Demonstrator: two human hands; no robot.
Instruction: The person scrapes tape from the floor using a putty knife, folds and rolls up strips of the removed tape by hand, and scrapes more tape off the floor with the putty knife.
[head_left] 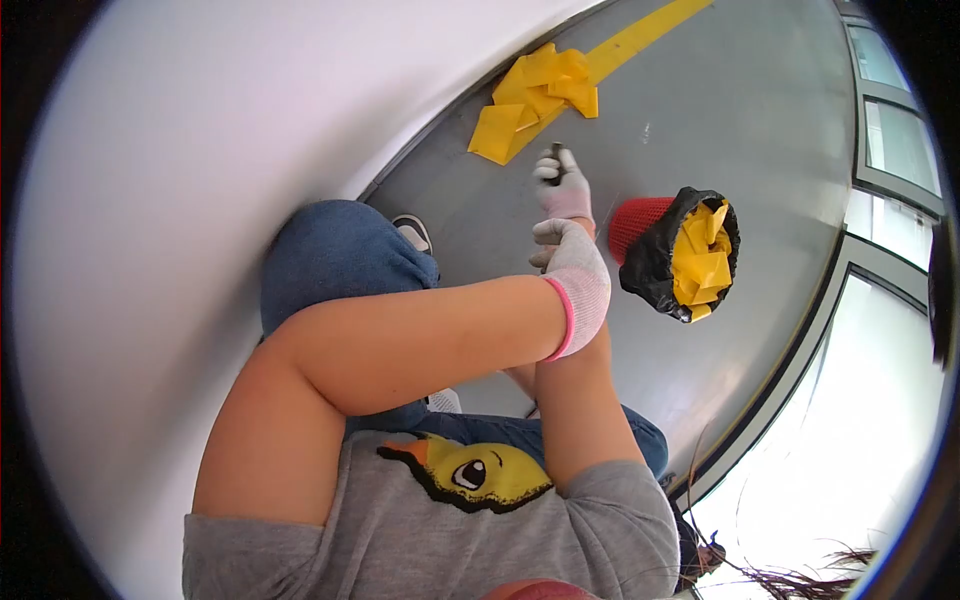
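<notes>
My right hand [563, 187], in a white and pink knit glove, is closed around a small dark object [556, 165] whose kind I cannot make out. It is held out over the grey floor, below a crumpled heap of yellow tape [540, 90]. My left hand [580, 270], gloved the same way with a pink cuff, crosses over my right forearm near the wrist. Its fingers are curled; what they grip, if anything, is hidden. From the heap a flat yellow strip [645, 35] runs along the floor to the upper right.
A red bin [632, 225] lined with a black bag [650, 272] stands right of my hands, with crumpled yellow tape [700, 262] inside. The white wall [250, 120] rises close on the left. My bent knee [340, 255] is beside it. Glass panels [900, 140] line the right side.
</notes>
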